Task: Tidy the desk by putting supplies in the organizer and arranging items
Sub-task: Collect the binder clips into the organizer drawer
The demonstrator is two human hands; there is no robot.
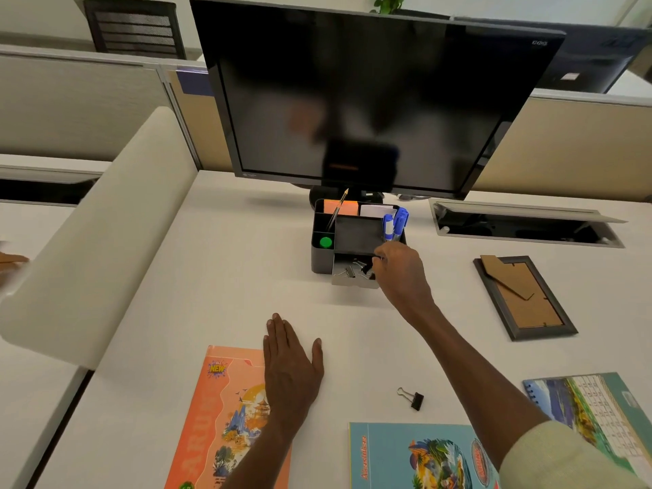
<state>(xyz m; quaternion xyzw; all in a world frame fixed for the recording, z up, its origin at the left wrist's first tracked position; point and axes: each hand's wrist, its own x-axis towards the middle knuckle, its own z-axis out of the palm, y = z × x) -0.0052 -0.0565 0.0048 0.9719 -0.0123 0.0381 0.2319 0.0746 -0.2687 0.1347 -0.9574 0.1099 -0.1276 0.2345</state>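
At the far middle of the surface, under the glossy black monitor, stands our dark plastic organizer, its low front drawer pulled out with metal binder clips inside. Our left hand lies flat, fingers straight, partly on the orange notebook. Our right hand reaches over the drawer, fingertips pinching what looks like a small black clip. We judge we are dropping clips in; next comes the 1 loose clip near the front edge, springy steel with wire handles, calling for a fine pinch.
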